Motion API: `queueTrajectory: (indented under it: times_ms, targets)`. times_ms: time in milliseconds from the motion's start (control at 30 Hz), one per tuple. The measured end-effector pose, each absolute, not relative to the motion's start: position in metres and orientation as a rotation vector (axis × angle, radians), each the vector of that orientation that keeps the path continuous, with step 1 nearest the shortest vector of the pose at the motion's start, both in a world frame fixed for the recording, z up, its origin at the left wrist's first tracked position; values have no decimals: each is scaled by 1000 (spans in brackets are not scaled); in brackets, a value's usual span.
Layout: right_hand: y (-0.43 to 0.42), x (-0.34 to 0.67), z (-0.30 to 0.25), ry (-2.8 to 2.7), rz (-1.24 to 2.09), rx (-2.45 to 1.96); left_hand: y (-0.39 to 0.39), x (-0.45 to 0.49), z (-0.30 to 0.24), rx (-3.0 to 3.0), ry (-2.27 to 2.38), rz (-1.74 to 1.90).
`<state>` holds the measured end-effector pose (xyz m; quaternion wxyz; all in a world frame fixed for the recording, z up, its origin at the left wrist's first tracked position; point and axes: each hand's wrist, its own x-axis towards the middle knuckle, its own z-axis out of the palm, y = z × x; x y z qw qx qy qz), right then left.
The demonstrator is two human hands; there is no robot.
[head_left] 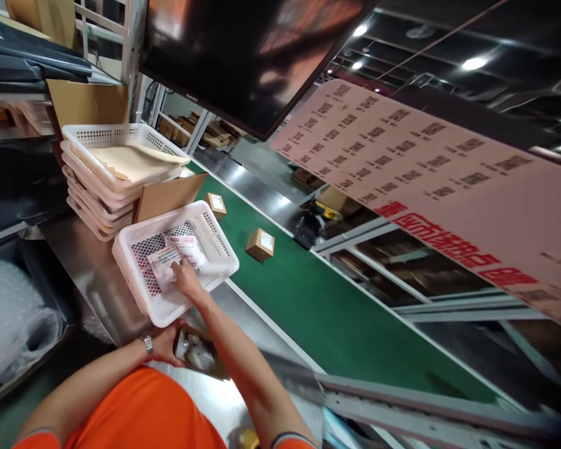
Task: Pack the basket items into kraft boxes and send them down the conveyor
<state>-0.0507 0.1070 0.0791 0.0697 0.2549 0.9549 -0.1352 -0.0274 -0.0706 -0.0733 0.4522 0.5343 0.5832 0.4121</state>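
A white perforated basket (pixel 131 262) sits on the steel counter and holds a few flat printed packets (pixel 166 262). My right hand (pixel 186 279) reaches into the basket, fingers curled on the packets' near edge. My left hand (pixel 164 347), with a wristwatch (pixel 147 345), is below the basket's near rim and grips a clear plastic bag (pixel 195 352) with small items inside.
A stack of white baskets (pixel 103 181) with brown paper stands behind, with cardboard sheets beside it. Two small cardboard boxes (pixel 260 244) ride a green conveyor belt (pixel 327 299) to the right. Bubble wrap (pixel 9 312) lies at left. A dark monitor (pixel 247 56) hangs above.
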Motion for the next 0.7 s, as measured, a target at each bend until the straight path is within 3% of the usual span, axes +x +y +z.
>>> queueTrajectory:
  times_ms: [200,300,567,700]
  targets:
    - [115,47,122,3152,-984,989,-75,-31,-71,1363,1414,1111]
    - [96,119,116,3081,-1183,975,-75,-31,-73,1352,1355,1161]
    - [43,172,17,2464,-992,1031,-72,-30,-82,1425,1380,1090]
    - [45,160,15,2390,-1045,1038,-71,-28,-85,1473,1353,1091]
